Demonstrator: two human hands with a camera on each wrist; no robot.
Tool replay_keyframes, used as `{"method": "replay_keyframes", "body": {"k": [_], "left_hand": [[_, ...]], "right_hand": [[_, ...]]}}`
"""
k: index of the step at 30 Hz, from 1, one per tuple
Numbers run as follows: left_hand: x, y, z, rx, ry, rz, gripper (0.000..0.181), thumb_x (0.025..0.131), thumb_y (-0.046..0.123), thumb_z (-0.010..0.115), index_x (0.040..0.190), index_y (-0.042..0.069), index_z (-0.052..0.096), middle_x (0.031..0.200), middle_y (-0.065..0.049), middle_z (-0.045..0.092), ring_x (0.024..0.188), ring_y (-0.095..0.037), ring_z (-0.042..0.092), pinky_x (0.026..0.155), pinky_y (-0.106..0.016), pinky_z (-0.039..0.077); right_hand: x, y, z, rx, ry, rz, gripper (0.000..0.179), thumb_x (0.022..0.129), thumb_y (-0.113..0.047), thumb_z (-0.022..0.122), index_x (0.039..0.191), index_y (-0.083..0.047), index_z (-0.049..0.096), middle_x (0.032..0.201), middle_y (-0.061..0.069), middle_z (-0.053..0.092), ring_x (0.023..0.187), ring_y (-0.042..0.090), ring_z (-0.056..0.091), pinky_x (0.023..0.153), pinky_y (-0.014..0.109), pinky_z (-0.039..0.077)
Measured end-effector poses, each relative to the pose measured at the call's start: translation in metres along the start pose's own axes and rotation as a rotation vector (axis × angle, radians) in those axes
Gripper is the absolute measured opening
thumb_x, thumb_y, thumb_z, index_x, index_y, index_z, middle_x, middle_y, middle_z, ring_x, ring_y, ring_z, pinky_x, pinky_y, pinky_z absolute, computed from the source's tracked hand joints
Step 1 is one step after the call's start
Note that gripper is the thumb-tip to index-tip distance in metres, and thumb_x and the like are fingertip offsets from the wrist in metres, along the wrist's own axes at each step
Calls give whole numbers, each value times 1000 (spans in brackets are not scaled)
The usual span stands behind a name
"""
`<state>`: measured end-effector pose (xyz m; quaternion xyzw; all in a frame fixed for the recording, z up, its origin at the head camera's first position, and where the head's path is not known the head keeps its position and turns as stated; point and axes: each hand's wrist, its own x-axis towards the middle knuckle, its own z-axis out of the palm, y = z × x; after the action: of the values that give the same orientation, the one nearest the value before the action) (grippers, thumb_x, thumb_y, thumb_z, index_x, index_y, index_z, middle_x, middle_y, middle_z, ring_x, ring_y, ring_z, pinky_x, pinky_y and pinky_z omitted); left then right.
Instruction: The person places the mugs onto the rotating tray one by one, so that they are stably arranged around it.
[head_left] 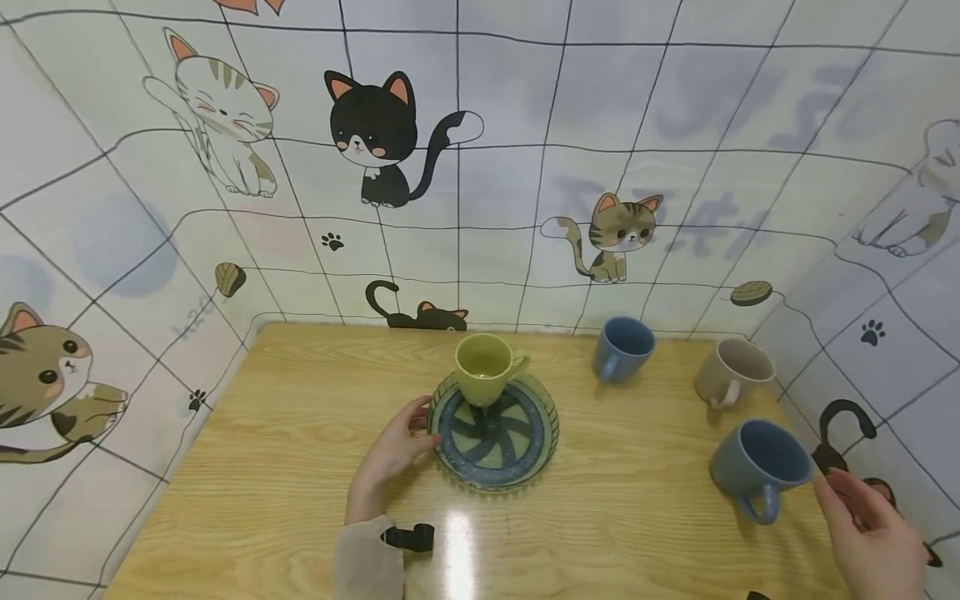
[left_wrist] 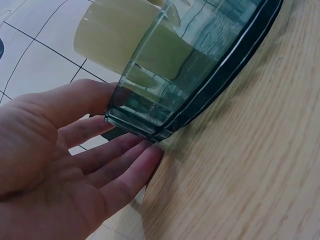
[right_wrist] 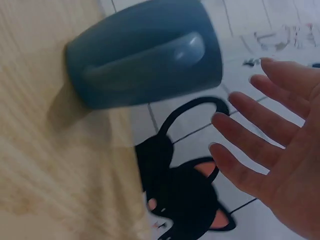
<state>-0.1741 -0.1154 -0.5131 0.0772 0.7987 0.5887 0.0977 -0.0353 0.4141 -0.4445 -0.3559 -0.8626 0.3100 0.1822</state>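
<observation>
A shallow greenish glass dish (head_left: pixel 498 475) with a blue swirl pattern is on the wooden table. Inside it, toward the back, a yellow-green cup (head_left: pixel 483 367) stands with its handle to the right. My left hand (head_left: pixel 401 442) grips the dish's left side, its fingers at the rim and lower edge; the left wrist view shows the glass wall (left_wrist: pixel 145 107) between the fingers, with the cup behind it. At the table's right, a large blue mug (head_left: pixel 750 467) stands upright. Beside that mug, my right hand (head_left: pixel 873 533) has relaxed, spread fingers and holds nothing.
A smaller blue mug (head_left: pixel 622 350) stands at the back of the table, and a beige mug (head_left: pixel 733 372) near the back right corner. A cat-printed sheet (head_left: pixel 510 183) hangs behind and along the sides of the wooden table (head_left: pixel 285 467).
</observation>
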Motion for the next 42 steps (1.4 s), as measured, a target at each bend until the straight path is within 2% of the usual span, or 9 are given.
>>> {"method": "replay_keyframes", "body": {"k": [2,4,5,7,13,23,29,37,42], "left_hand": [[1,-1,-1,6,-2,-2,72,86,3,71,149,2,36,130,-21,53,119,-35,51,94,-50,46],[1,-1,-2,18,-7,1,74,86,5,72,149,2,35,132,-21,52,119,-35,51,94,-50,46],[1,-1,-2,25,-9,1,74,86,5,72,150,2,35,132,-21,52,120,-35,51,94,-50,46],[1,-1,-3,33,-13,-6,74,86,7,72,150,2,34,134,-20,52,120,-35,51,95,-50,46],[0,0,-3,38,0,-17,74,86,7,73,150,3,35,132,-18,53,119,-33,51,93,-49,46],[-4,2,-1,-2,-8,-16,76,85,8,75,149,3,36,132,-19,55,119,-34,53,93,-48,46],[-4,1,-2,9,-2,-8,76,85,10,76,149,4,36,131,-20,56,118,-35,53,93,-49,47],[-6,5,-2,20,31,-22,65,90,7,69,148,2,39,129,-22,55,117,-37,53,92,-51,47],[-6,2,-1,53,50,-14,52,96,11,63,144,4,44,126,-19,57,115,-34,56,88,-45,50]], "right_hand": [[2,12,2,10,-21,19,52,99,-36,55,138,-1,54,106,5,67,80,-12,49,79,18,49],[2,21,5,47,-51,44,51,100,-34,54,135,2,53,84,-11,63,71,-13,50,63,12,45],[3,25,7,63,-62,52,51,99,-34,55,132,4,54,78,-16,59,63,-18,41,54,10,40],[2,29,13,135,-101,77,48,100,-31,54,129,7,53,72,-25,52,58,-16,46,50,11,44],[3,31,23,294,-187,87,36,101,-31,53,115,3,56,69,-26,57,57,-10,57,50,17,50],[4,29,26,540,-300,248,12,93,-37,66,83,-30,65,70,-21,62,62,-2,61,52,21,50],[2,28,31,631,-287,271,15,88,-29,74,76,-25,66,70,-17,62,64,-1,57,52,20,50],[1,26,35,505,-311,230,25,83,-34,78,81,-18,59,69,-15,59,65,1,53,52,20,48],[-1,23,35,330,-307,177,31,84,-39,77,81,-17,55,64,-12,56,58,8,53,51,24,45]]}}
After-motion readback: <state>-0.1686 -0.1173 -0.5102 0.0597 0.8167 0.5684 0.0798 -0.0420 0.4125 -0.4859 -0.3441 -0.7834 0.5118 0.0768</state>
